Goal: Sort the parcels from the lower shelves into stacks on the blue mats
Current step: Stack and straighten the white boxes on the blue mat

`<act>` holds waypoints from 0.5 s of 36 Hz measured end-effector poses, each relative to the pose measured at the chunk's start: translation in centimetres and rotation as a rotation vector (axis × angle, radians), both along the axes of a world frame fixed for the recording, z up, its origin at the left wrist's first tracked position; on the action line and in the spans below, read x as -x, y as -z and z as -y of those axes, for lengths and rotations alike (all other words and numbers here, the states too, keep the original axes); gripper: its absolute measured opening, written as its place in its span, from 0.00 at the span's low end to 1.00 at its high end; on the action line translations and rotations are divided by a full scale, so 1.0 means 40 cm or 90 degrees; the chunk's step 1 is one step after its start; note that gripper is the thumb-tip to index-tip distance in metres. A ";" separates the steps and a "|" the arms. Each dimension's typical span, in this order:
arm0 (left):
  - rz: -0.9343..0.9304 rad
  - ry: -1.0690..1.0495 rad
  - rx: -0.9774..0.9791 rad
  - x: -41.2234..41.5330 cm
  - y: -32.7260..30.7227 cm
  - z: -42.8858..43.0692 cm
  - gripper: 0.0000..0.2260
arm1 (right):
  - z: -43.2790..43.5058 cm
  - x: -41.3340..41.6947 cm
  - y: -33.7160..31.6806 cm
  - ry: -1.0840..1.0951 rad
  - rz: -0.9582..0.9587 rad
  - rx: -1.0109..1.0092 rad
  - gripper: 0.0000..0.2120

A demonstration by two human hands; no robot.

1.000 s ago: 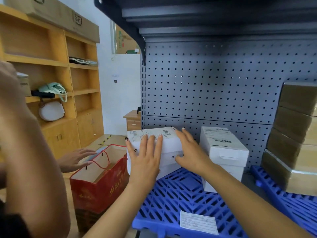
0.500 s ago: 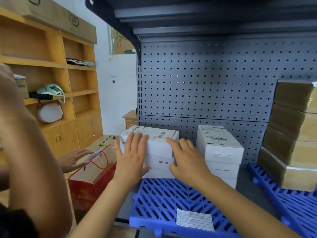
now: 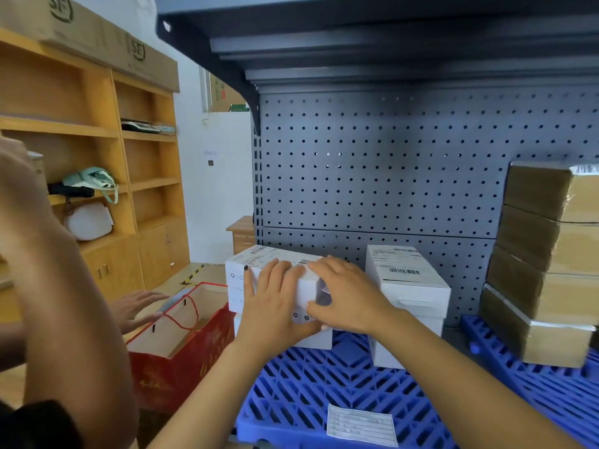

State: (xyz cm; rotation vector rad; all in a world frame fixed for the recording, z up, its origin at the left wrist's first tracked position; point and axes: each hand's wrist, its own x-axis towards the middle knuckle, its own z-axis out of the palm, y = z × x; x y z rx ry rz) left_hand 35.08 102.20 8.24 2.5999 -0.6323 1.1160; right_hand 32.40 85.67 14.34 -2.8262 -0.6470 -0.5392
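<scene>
A white parcel (image 3: pixel 259 259) with a shipping label tops a short stack of white boxes at the back left of the blue mat (image 3: pixel 308 390). My left hand (image 3: pixel 275 306) lies flat against its front face, fingers reaching up to the top edge. My right hand (image 3: pixel 351 296) covers the box's right end, fingers on top and thumb on the front. A second stack of white parcels (image 3: pixel 410 286) stands just to the right on the same mat. Tall brown taped parcels (image 3: pixel 544 264) are stacked on another blue mat (image 3: pixel 551 393) at the right.
A grey pegboard (image 3: pixel 389 176) backs the shelf, and a dark shelf (image 3: pixel 389 34) hangs overhead. Left of the mat stands an open red gift bag (image 3: pixel 181 351), with another person's hand (image 3: pixel 136 307) above it and their arm (image 3: pixel 64 303) close in the left foreground. Wooden shelving (image 3: pixel 97 176) lines the left wall.
The top white parcel has come down and left onto the stack. My hands have drawn closer together on it, the right one now over its right end.
</scene>
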 end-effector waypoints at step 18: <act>-0.078 0.106 0.100 -0.016 -0.017 -0.028 0.37 | 0.006 0.065 0.023 0.003 0.079 0.018 0.34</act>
